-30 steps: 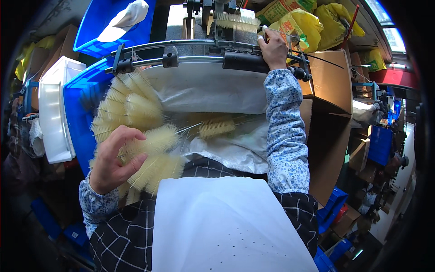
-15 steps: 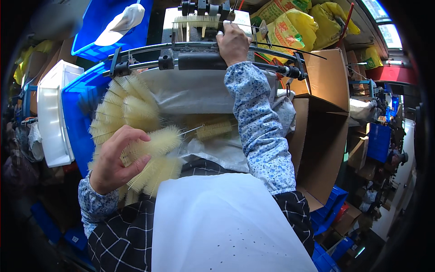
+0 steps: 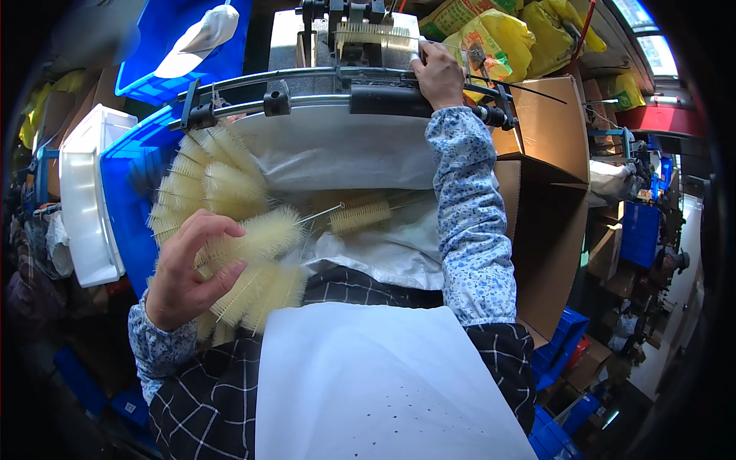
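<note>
My right hand [image 3: 441, 75] is closed at the right end of a black sliding sleeve [image 3: 387, 100] on the machine's rail; its fingertips are partly hidden. Just beyond it, a narrow pale-bristled brush [image 3: 373, 33] lies across the machine [image 3: 287, 47], its wire running right past my fingers. At the left, my left hand [image 3: 192, 268] curves over a pile of cream bristle brushes [image 3: 195, 188], thumb and forefinger apart. Beside those fingers lies one bushy brush [image 3: 272, 232], its looped wire end pointing up and right. The hand's lower fingers are hidden.
Another brush [image 3: 360, 218] lies on the pale sheet [image 3: 345, 157] before me. An open cardboard box [image 3: 546, 253] stands at the right. Blue crates [image 3: 126, 180] and a white tub [image 3: 90, 195] are on the left; a white cap [image 3: 201, 40] sits in the far crate. Yellow sacks [image 3: 498, 46] lie behind.
My right hand has moved right along the rail, and the black sleeve and the brush on the machine have shifted right with it. My left hand has barely moved.
</note>
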Demonstrator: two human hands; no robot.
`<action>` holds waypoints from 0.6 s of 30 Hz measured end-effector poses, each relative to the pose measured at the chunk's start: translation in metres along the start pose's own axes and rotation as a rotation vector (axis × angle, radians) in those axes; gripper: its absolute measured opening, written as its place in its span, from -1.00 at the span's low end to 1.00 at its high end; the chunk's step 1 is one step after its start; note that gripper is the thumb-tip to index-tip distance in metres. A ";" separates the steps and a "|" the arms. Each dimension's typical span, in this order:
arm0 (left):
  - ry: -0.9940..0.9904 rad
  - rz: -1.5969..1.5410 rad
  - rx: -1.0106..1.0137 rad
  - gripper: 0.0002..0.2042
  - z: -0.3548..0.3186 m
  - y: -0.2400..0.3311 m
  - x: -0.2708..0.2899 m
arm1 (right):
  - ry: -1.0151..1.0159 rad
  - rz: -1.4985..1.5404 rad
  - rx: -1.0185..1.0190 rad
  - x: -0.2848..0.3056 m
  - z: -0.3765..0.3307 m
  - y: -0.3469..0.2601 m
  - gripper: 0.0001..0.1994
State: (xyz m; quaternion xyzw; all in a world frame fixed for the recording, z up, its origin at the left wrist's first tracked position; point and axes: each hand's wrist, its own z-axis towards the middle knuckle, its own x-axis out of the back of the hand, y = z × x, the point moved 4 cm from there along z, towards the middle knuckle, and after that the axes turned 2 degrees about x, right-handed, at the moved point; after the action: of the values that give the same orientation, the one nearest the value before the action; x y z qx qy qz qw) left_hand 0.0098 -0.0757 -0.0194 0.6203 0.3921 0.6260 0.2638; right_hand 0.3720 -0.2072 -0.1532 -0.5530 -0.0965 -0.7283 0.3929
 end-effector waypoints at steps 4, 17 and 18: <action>0.062 -0.041 0.009 -0.69 -0.006 -0.002 0.005 | -0.039 0.001 -0.006 0.001 0.005 0.051 -0.67; -0.035 -0.219 -0.062 -0.73 0.006 -0.006 0.009 | -0.169 -0.148 0.296 0.076 0.015 0.108 -0.80; -0.058 -0.247 -0.068 -0.74 0.010 -0.007 0.008 | -0.337 0.053 0.174 0.095 -0.001 0.110 -0.78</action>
State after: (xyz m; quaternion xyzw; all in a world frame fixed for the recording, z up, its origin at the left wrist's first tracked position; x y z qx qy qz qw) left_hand 0.0183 -0.0638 -0.0214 0.5758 0.4362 0.5836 0.3710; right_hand 0.4385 -0.3263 -0.1028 -0.6336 -0.2091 -0.6036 0.4365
